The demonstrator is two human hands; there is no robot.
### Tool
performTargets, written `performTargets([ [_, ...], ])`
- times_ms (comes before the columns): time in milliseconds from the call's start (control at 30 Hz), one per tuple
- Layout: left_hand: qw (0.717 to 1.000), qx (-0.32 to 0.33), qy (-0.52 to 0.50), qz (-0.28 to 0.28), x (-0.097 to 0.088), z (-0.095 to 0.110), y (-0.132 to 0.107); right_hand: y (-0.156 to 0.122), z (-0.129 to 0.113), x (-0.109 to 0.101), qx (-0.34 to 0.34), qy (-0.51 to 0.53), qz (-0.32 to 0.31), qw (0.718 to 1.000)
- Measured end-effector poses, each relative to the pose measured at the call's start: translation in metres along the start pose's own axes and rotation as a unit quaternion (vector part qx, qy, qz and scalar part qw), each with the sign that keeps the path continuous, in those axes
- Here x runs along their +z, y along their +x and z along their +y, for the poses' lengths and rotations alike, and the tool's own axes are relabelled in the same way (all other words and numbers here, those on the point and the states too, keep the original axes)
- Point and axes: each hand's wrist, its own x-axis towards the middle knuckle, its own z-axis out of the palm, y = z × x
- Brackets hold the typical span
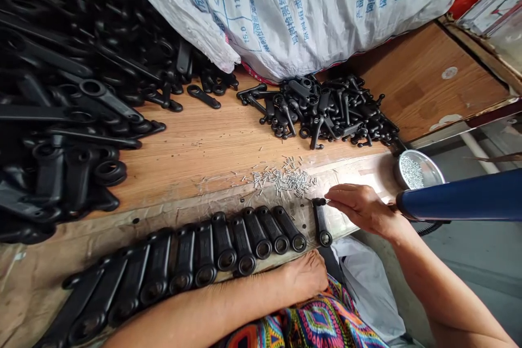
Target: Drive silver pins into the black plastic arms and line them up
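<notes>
My right hand (359, 205) rests on the table's front edge, fingers pinched at the top end of a single black plastic arm (321, 222), on something too small to make out, perhaps a pin. My left hand (306, 274) lies below the table edge against a row of black arms (196, 258), its fingers curled under and hidden. A scatter of small metal pins (285, 179) lies just behind the single arm.
A large heap of long black parts (69, 81) fills the left. A smaller pile of black pieces (326, 109) sits at back centre. A printed white sack (293, 5) lies behind. A metal bowl of pins (418, 170) and a blue tube (465, 196) are at right.
</notes>
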Motion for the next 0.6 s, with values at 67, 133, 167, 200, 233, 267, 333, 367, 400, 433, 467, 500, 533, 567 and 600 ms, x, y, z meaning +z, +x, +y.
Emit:
performTargets([
  [67,1.000,0.003,0.002,0.006,-0.001,-0.001,-0.001,0.002,-0.005,0.000,-0.005,-0.024,-0.024,0.999],
  [133,1.000,0.006,0.001,0.009,0.000,-0.001,-0.001,0.005,-0.009,0.000,0.002,-0.052,-0.049,0.997],
  [167,1.000,0.007,0.001,0.010,0.000,-0.001,0.000,0.007,-0.010,0.000,0.009,-0.064,-0.062,0.996],
  [200,1.000,0.009,-0.001,0.012,0.001,-0.001,0.000,0.008,-0.012,0.000,0.017,-0.074,-0.073,0.994],
  [233,1.000,0.011,-0.002,0.013,0.003,0.000,0.001,0.009,-0.013,0.000,0.026,-0.081,-0.082,0.993],
  [267,1.000,0.011,-0.003,0.015,0.004,0.000,0.002,0.010,-0.013,0.001,0.030,-0.088,-0.088,0.992],
  [333,1.000,0.004,-0.003,0.018,0.007,0.002,0.003,0.010,-0.012,0.001,0.035,-0.101,-0.094,0.990],
  [367,1.000,0.000,-0.002,0.021,0.009,0.003,0.004,0.010,-0.011,0.001,0.033,-0.106,-0.096,0.989],
  [400,1.000,-0.002,0.000,0.023,0.010,0.003,0.004,0.009,-0.010,0.001,0.030,-0.111,-0.096,0.989],
  [433,1.000,-0.004,0.002,0.027,0.011,0.003,0.005,0.009,-0.008,0.001,0.025,-0.114,-0.095,0.989],
  [467,1.000,-0.004,0.005,0.030,0.011,0.003,0.005,0.008,-0.007,0.001,0.020,-0.114,-0.092,0.989],
  [500,0.999,-0.002,0.008,0.034,0.011,0.003,0.005,0.008,-0.006,0.002,0.015,-0.112,-0.088,0.990],
  [533,0.999,0.000,0.012,0.038,0.010,0.002,0.004,0.007,-0.005,0.002,0.010,-0.107,-0.083,0.991],
  [567,0.999,0.003,0.015,0.041,0.009,0.002,0.004,0.007,-0.004,0.003,0.007,-0.101,-0.078,0.992],
  [600,0.999,0.005,0.019,0.044,0.008,0.001,0.004,0.007,-0.004,0.004,0.004,-0.094,-0.073,0.993],
])
